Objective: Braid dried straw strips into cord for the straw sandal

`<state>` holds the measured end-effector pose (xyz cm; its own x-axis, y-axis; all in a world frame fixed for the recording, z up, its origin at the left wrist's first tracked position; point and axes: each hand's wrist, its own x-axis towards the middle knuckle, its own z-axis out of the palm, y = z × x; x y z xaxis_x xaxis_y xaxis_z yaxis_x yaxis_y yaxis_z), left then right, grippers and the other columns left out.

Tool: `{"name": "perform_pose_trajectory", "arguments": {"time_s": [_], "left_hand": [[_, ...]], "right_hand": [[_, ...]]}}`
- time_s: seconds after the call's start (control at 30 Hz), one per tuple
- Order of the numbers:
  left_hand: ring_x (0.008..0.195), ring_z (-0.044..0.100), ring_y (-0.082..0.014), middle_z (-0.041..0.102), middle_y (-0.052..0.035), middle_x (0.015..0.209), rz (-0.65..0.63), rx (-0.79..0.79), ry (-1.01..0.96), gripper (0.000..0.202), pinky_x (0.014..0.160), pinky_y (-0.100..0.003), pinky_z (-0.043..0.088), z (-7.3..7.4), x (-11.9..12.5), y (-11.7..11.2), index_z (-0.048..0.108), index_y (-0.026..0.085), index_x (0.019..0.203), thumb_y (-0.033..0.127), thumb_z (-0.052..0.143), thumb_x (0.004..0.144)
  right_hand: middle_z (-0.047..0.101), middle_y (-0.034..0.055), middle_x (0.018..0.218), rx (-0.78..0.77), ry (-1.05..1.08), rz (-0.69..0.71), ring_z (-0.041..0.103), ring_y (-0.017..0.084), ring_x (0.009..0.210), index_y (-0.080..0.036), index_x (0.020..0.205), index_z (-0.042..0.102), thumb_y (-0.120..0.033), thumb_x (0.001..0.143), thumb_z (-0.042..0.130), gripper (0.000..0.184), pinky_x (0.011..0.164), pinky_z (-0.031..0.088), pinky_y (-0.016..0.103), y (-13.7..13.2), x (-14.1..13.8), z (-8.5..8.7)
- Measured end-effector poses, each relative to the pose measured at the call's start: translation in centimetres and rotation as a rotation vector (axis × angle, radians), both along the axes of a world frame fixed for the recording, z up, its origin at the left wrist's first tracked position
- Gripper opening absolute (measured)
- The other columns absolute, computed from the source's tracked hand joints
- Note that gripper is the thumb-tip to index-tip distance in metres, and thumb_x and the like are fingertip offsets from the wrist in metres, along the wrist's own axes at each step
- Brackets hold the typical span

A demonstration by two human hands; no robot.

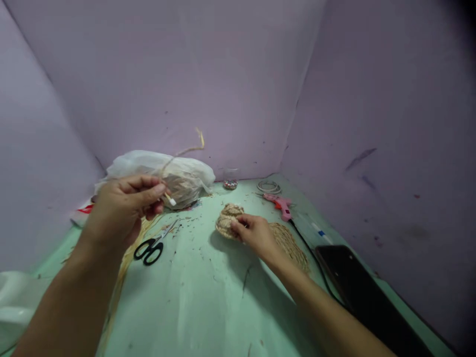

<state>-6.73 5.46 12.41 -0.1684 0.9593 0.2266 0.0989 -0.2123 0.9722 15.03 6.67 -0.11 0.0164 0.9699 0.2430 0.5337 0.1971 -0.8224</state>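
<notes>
My left hand (137,198) is raised over the left side of the green table, its fingers pinched. A thin straw-coloured strand (188,149) rises from it and bends at its far end. A small white tip (172,201) pokes out below the fingertips; whether it belongs to the strand I cannot tell. My right hand (256,232) grips the edge of a small braided straw piece (226,222) just above the table. Black-handled scissors (153,248) lie below my left hand. Beside my right forearm is a bundle of straw cord (290,243), partly hidden.
A white plastic bag (148,161) with straw inside rests at the back left, beside a clear jar of small beads (230,183). Toward the right are a coiled cord (268,187), a pink glue gun (281,205) with its cable, and a dark phone-like slab (364,292). Walls enclose the table.
</notes>
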Motion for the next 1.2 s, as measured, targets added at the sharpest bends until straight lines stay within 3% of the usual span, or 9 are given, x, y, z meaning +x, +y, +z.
{"name": "perform_pose_trajectory", "arguments": {"time_s": [0.1,0.2,0.33,0.57,0.7,0.83,0.97,1.07,1.2], "left_hand": [[0.042,0.044,-0.0058,0.054,0.0029,0.053,-0.118,-0.126,0.052,0.017,0.039,-0.018,0.030,-2.0,-0.3,-0.1,0.055,0.014,0.067,0.024,0.064,0.055],[0.038,0.040,-0.0057,0.051,0.0038,0.048,-0.193,-0.242,0.155,0.019,0.036,-0.018,0.026,-4.4,0.0,-0.3,0.055,0.014,0.067,0.028,0.062,0.057],[0.039,0.041,-0.0061,0.050,0.0035,0.050,-0.290,-0.344,0.230,0.018,0.036,-0.018,0.027,-6.5,0.5,-1.0,0.055,0.014,0.065,0.029,0.060,0.057],[0.041,0.041,-0.0067,0.048,0.0037,0.049,-0.341,-0.357,0.321,0.013,0.040,-0.019,0.032,-7.6,1.2,-3.2,0.058,0.014,0.065,0.026,0.056,0.061],[0.051,0.047,-0.0092,0.055,-0.0005,0.060,-0.356,-0.111,0.522,0.013,0.051,-0.022,0.039,-8.4,2.0,-4.5,0.062,0.016,0.071,0.022,0.051,0.069],[0.068,0.053,-0.0112,0.058,-0.0038,0.076,-0.406,0.276,0.668,0.020,0.064,-0.022,0.041,-9.3,3.2,-5.4,0.064,0.018,0.076,0.015,0.044,0.075],[0.067,0.051,-0.0099,0.054,-0.0073,0.100,-0.159,0.414,0.620,0.024,0.065,-0.024,0.041,-9.5,3.7,-5.9,0.060,0.018,0.092,0.015,0.044,0.073],[0.053,0.045,-0.0082,0.057,-0.0059,0.081,0.010,0.155,0.422,0.020,0.051,-0.022,0.038,-9.2,3.6,-5.9,0.059,0.014,0.086,0.025,0.050,0.071],[0.038,0.030,-0.0050,0.043,0.0031,0.044,-0.407,-0.417,0.044,0.030,0.037,-0.019,0.020,-9.3,3.9,-5.9,0.059,0.011,0.072,0.040,0.054,0.068]], "right_hand": [[0.059,-0.0002,0.052,0.031,0.016,-0.061,0.053,0.013,0.050,-0.017,0.068,0.064,-0.032,0.070,0.051,0.020,0.052,0.039,0.023,3.1,-0.1,0.3],[0.064,0.0037,0.081,0.078,0.032,-0.118,0.057,0.015,0.067,-0.018,0.087,0.063,-0.024,0.065,0.055,0.024,0.066,0.041,0.026,4.0,-0.4,0.8],[0.063,0.0047,0.083,0.174,0.180,-0.202,0.056,0.016,0.072,-0.017,0.090,0.059,-0.028,0.075,0.044,0.024,0.066,0.042,0.027,0.5,-0.6,1.5],[0.062,0.0046,0.086,0.261,0.172,-0.302,0.055,0.018,0.081,-0.019,0.086,0.060,-0.029,0.077,0.048,0.018,0.073,0.040,0.030,-6.2,0.2,2.3],[0.063,0.0037,0.085,0.226,0.092,-0.047,0.054,0.018,0.082,-0.021,0.082,0.063,-0.031,0.077,0.049,0.018,0.075,0.038,0.029,-8.0,-0.4,3.3],[0.062,0.0042,0.069,-0.224,0.296,0.361,0.054,0.014,0.064,-0.016,0.072,0.063,-0.038,0.081,0.039,0.034,0.060,0.040,0.026,-9.3,-2.2,3.0],[0.056,0.0001,0.055,-0.364,0.553,0.389,0.046,0.008,0.049,-0.013,0.071,0.060,-0.037,0.072,0.053,0.025,0.050,0.036,0.022,-9.3,-3.2,1.9],[0.055,-0.0007,0.054,-0.393,0.644,0.273,0.044,0.007,0.044,-0.012,0.077,0.059,-0.040,0.068,0.055,0.029,0.047,0.036,0.022,-9.0,-3.4,1.5],[0.055,-0.0010,0.052,-0.537,0.636,0.353,0.044,0.007,0.041,-0.012,0.070,0.058,-0.047,0.062,0.058,0.035,0.044,0.036,0.022,-9.2,-4.0,0.9]]}}
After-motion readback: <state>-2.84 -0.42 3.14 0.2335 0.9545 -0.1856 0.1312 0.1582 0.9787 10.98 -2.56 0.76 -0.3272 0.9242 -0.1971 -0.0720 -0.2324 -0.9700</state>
